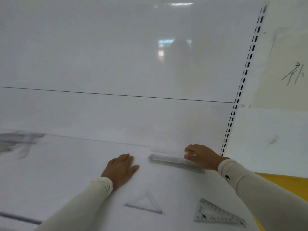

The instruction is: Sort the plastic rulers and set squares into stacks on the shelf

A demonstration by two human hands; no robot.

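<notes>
A clear plastic ruler (168,160) lies on the white shelf (66,172), near its back right corner. My right hand (202,156) is over the ruler's right part, fingers curled down onto it. To the left of the ruler, my left hand (121,169) rests flat on the shelf with its fingers straight. A clear set square (146,205) lies near the front, below my left hand. Another set square (216,213) lies at the front right, under my right forearm.
A white back panel (116,64) rises behind the shelf. A slotted upright (240,90) runs along its right side. A yellow edge (280,182) shows at the right past the shelf. A blurred dark strip (20,218) lies at the front left.
</notes>
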